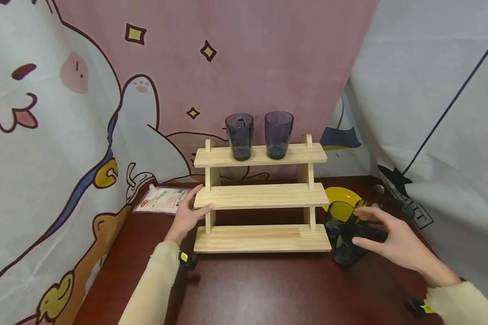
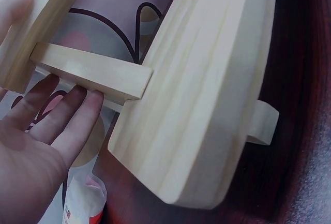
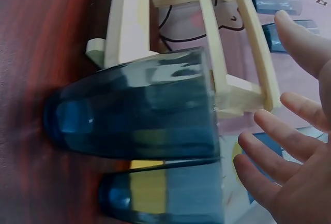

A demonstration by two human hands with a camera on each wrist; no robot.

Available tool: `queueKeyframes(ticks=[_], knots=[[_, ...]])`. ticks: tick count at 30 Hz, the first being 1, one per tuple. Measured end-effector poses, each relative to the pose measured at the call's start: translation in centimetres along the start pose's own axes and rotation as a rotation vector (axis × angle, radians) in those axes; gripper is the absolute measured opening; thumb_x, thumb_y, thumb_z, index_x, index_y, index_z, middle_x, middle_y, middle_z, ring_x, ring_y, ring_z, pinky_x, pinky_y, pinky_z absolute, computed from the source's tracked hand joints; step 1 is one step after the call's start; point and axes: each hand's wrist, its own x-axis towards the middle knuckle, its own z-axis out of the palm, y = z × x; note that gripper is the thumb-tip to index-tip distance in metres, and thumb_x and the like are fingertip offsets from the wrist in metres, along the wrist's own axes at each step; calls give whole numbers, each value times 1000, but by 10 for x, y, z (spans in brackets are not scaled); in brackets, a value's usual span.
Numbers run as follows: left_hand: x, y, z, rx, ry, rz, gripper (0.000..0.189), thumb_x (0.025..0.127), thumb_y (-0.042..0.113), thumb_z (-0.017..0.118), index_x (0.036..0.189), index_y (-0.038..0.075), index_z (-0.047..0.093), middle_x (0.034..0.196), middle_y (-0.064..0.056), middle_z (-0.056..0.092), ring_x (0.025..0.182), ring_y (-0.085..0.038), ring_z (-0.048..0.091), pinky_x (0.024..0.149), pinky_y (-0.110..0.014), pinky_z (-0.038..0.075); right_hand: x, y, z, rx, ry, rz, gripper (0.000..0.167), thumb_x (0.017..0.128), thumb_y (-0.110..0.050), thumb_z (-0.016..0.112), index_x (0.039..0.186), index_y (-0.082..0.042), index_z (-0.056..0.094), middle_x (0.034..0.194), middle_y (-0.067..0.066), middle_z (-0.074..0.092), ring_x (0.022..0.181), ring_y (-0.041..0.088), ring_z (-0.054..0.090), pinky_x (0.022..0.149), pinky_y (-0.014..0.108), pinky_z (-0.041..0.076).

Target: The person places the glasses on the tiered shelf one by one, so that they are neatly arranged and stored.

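Note:
A three-tier wooden display shelf (image 1: 262, 195) stands on the table. My left hand (image 1: 187, 216) grips the left end of its middle board, thumb on top and fingers against the side post (image 2: 88, 69). Two dark tinted glasses, a left one (image 1: 240, 135) and a right one (image 1: 278, 135), stand upright on the top board. By the shelf's right end are more dark blue glasses, a nearer one (image 3: 129, 105) and one behind it (image 3: 170, 193). Close over their rims hovers my right hand (image 1: 394, 239), its fingers spread and holding nothing in the right wrist view.
A yellow plate (image 1: 341, 197) lies behind the glasses at the right. Back left on the dark red table (image 1: 268, 289) is a white plastic packet (image 1: 162, 199). Printed cloth (image 1: 268, 58) hangs at the back and along both sides.

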Motion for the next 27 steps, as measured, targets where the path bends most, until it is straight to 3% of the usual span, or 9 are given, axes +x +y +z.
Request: queueKeyframes(ticks=[5, 11, 18, 27], knots=[[1, -1, 0, -2, 0, -2, 87, 90, 19, 87, 163, 25, 41, 140, -22, 57, 108, -32, 69, 85, -50, 62, -6, 8, 6, 8, -12, 11, 73, 79, -28, 96, 140, -11, 61, 130, 12, 70, 112, -11, 54, 88, 5, 43], [2, -1, 0, -14, -9, -22, 86, 91, 15, 85, 163, 29, 40, 143, -22, 54, 110, -31, 68, 88, -52, 61, -13, 10, 11, -4, -31, 54, 72, 79, -31, 96, 139, -11, 62, 129, 11, 70, 110, 9, 63, 84, 13, 51], [2, -2, 0, -16, -13, -21, 87, 91, 16, 85, 164, 27, 39, 143, -22, 54, 110, -31, 68, 87, -50, 62, -16, 12, 16, -9, -21, 79, 76, 77, -33, 97, 139, -10, 61, 130, 11, 70, 110, 34, 65, 83, 13, 49], [1, -2, -1, -4, -5, 2, 86, 89, 20, 87, 162, 27, 42, 141, -22, 56, 109, -32, 68, 86, -49, 62, -19, 14, 20, 6, -2, 105, 83, 76, -33, 97, 144, -10, 56, 134, 15, 66, 113, 41, 65, 82, 8, 45]])
